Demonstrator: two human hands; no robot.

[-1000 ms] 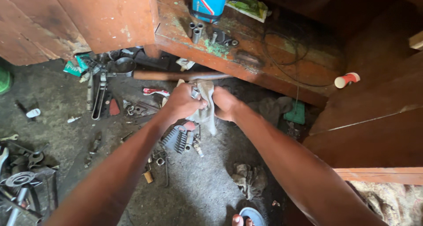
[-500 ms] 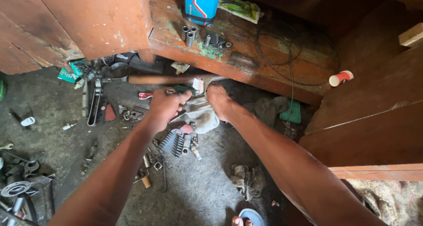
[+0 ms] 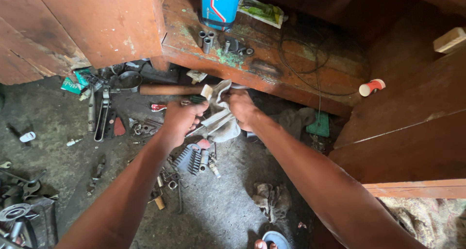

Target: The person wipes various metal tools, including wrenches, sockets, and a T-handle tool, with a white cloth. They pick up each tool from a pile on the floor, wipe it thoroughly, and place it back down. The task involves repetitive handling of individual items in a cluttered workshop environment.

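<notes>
Setting: workshop corner, grey concrete floor (image 3: 233, 215) strewn with metal parts; worn reddish wooden table (image 3: 272, 67) along the far side, wooden panels to the right.
Left hand (image 3: 182, 118): fingers curled shut around a small dark metal part (image 3: 198, 99) and one end of the cloth; the closed grip seems meant to steady the part while it is rubbed.
Right hand (image 3: 241, 108): closed on the other side of the dirty pale grey rag (image 3: 221, 115), bunching it against the part.
Hands together: close, joined only by the rag between them, above the floor just in front of the table's edge.
Rag: hangs loose below both hands, folds trailing toward the floor.
Below hands: ribbed grey metal finned piece (image 3: 190, 159) lying flat among small bolts.
Left floor: long metal wrench-like tool (image 3: 103, 115); brown wooden handle (image 3: 170, 89) lying along the table's foot.
Table top: blue and white plastic bottle (image 3: 219, 6), short steel sockets (image 3: 206, 40) standing upright, black wire loop (image 3: 310, 59).
Right: small red and white cylinder (image 3: 372, 87) on its side.
Near edge: blue sandal (image 3: 274, 240).
</notes>
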